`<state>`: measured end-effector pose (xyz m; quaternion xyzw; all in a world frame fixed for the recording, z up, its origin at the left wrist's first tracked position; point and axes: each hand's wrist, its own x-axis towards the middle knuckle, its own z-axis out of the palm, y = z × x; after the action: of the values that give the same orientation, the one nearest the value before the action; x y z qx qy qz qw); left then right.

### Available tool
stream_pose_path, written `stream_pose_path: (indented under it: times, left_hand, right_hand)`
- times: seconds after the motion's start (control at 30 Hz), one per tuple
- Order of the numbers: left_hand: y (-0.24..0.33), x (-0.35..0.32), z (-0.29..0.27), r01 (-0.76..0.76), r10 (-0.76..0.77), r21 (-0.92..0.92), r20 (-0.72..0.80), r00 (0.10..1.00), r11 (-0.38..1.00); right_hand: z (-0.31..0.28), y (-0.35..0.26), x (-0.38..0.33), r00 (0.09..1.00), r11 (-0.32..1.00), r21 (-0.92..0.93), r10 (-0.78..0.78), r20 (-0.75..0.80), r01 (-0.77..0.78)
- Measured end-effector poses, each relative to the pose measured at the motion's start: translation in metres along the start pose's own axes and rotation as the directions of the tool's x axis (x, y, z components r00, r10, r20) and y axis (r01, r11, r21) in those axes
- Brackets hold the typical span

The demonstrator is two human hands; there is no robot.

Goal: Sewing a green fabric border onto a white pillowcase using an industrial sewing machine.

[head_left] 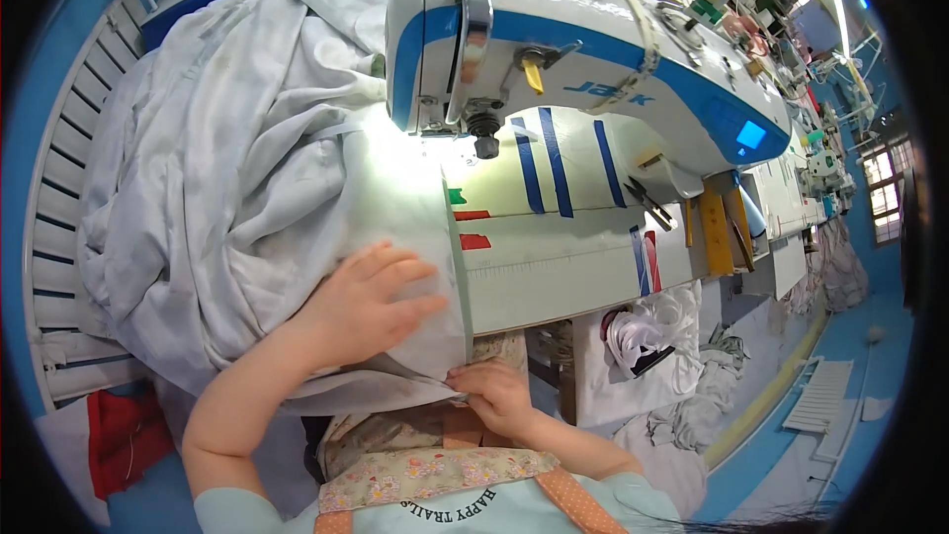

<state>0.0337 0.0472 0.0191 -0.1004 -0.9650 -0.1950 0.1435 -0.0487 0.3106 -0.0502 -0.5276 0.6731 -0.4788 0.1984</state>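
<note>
A large pale grey-white cloth [247,168] lies heaped and folded on the left. Its straight right edge runs along the sewing machine's bed toward the needle area, where bright light washes out detail. My left hand [381,302] rests flat on the cloth with its fingers spread, in front of the white and blue sewing machine [593,40]. Lower down, at the front edge of the table, my right hand [494,394] pinches the cloth's near corner between thumb and fingers. Whether the needle touches the cloth cannot be made out in the glare.
The white sewing table [554,282] carries blue and red tape strips and a printed scale. Dark thread snips [649,204] lie right of the needle. A roll of white ribbon [638,341] sits below the table's edge. A slatted white rack [59,198] borders the left.
</note>
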Motion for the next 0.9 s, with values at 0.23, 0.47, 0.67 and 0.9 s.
stream_pose_path:
  times: [0.23, 0.47, 0.67, 0.9]
  left_hand:
    - [-0.059, 0.029, -0.005, 0.001, -0.008, -0.108, -0.065, 0.998, 0.994]
    - [-0.112, 0.056, -0.013, 0.157, -0.164, -0.062, -0.131, 0.978, 0.986]
    - [-0.15, 0.083, -0.022, 0.12, -0.112, 0.04, -0.147, 0.983, 0.992]
    - [-0.197, 0.101, -0.022, 0.099, -0.077, 0.117, -0.174, 0.982, 0.988]
  right_hand:
    - [-0.019, -0.013, 0.036, 0.994, 0.988, -0.107, -0.109, 0.005, 0.109]
    - [-0.029, -0.029, 0.073, 0.975, 0.956, -0.196, -0.222, -0.008, 0.217]
    - [-0.037, -0.027, 0.108, 0.97, 0.93, -0.276, -0.234, 0.062, 0.242]
    - [-0.045, -0.018, 0.15, 0.949, 0.886, -0.343, -0.277, 0.148, 0.312]
